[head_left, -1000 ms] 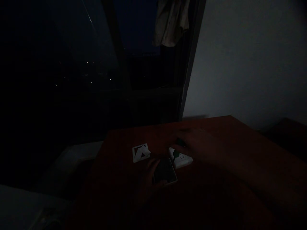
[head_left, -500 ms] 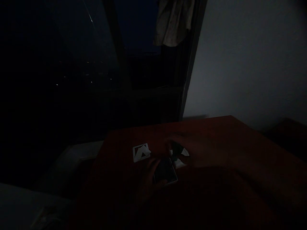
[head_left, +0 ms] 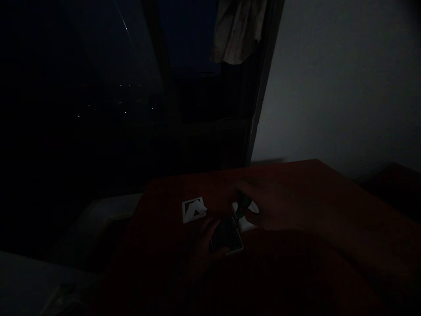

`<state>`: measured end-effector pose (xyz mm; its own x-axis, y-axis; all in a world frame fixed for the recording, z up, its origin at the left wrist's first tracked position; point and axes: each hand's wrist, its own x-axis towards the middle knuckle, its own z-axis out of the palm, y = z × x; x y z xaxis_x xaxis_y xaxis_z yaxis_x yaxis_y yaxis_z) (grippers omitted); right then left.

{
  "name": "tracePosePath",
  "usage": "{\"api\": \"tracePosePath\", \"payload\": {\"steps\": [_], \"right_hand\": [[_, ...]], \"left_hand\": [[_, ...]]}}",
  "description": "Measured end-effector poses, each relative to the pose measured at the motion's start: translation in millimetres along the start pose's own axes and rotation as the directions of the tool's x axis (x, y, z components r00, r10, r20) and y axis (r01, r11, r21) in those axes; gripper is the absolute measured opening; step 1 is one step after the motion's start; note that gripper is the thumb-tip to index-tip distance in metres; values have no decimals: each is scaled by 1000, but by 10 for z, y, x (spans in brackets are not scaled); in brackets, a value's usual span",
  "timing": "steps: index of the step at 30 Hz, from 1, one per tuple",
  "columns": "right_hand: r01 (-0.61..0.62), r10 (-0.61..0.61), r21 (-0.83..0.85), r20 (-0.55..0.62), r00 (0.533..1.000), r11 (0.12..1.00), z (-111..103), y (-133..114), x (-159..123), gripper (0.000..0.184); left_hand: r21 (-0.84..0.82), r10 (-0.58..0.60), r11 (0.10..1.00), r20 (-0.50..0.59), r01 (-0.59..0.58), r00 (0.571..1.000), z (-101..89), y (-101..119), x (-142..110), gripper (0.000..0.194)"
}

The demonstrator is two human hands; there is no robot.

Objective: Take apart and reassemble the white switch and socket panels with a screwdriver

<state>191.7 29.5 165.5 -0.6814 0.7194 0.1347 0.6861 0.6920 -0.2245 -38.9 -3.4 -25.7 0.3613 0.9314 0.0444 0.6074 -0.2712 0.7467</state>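
Note:
The light is very dim. My left hand (head_left: 205, 245) grips a dark square box (head_left: 226, 235) with a thin pale rim, fingers and thumb on its left side, on the red-brown table (head_left: 158, 206). My right hand (head_left: 266, 204) is closed around a green-handled screwdriver (head_left: 243, 202), whose thin dark shaft points down to the box's right upper edge. Whether the tip touches the box I cannot tell. Under the right hand lies a white flat piece (head_left: 246, 224), partly hidden by the hand and the handle.
Left of the box lies a white square frame (head_left: 184, 213) with white flat pieces (head_left: 196, 209) across it. Behind the table are a dark window (head_left: 125, 145) and a hanging cloth (head_left: 235, 35). A pale wall (head_left: 338, 87) stands on the right.
My right hand and the green handle have shifted slightly, the handle now standing more upright and more of the white piece showing. My left hand and the box have stayed put.

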Motion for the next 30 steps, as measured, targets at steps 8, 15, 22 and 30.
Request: {"api": "tracePosePath", "payload": {"steps": [8,15,22,30], "right_hand": [[-89,87,-88,-24,996,992,64,36,24,30],[-125,122,-80,-38,992,989,37,19,14,31],[-24,23,42,23,999,999,-2,77,11,33],[-188,185,-205,-33,982,961,27,22,81,29]], "left_hand": [[46,2,999,-30,0,1000,5,15,5,66],[61,-18,998,-27,20,999,-17,61,12,66],[73,4,997,-37,-1,999,-19,36,9,68],[69,14,998,-35,-12,999,15,-9,11,67]]}}
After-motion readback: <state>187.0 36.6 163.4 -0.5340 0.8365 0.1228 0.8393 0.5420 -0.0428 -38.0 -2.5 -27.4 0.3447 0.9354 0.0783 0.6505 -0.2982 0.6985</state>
